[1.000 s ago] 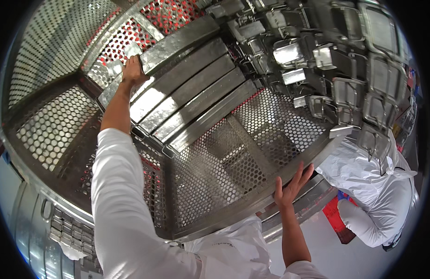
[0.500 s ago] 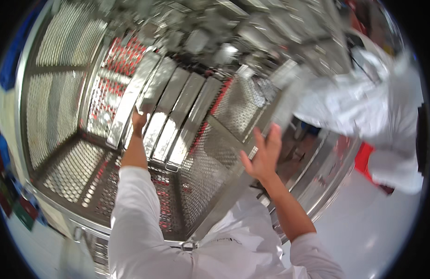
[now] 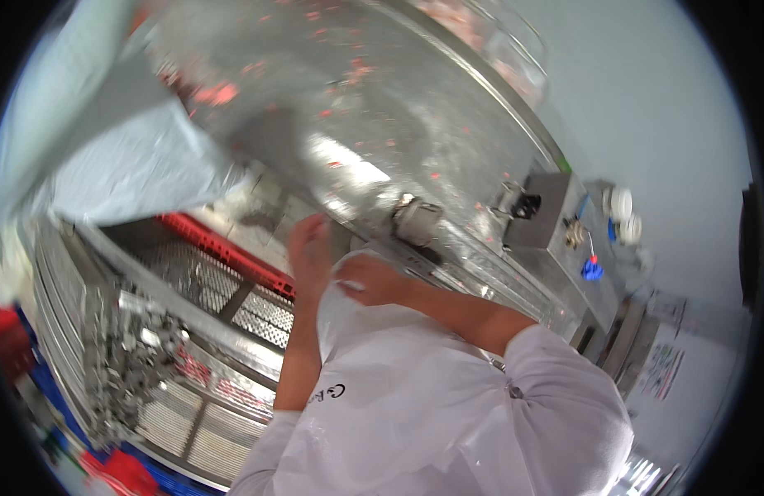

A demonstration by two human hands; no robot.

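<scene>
My left hand [image 3: 310, 248] is raised in front of my white apron [image 3: 382, 405], beside the edge of a steel table [image 3: 448, 124]. Its fingers are smeared by motion, and nothing shows clearly in it. Close to its right, my right hand [image 3: 370, 279] is held against the upper part of the apron with its fingers curled in. Whatever lies between those fingers, if anything, is too small to make out. Pink scraps [image 3: 217, 93] are scattered over the wet tabletop.
To the left stands a perforated steel bin [image 3: 171, 422] with a heap of metal pieces [image 3: 138, 347]. A red plastic edge [image 3: 225, 252] runs beside another perforated basket. Another person's white apron [image 3: 134, 165] is at upper left. A steel box [image 3: 547, 215] stands at the table's right end.
My view has swung right, from the perforated bin to the steel table. My left hand has let go of the row of long metal boxes. Both hands are now close together at my apron.
</scene>
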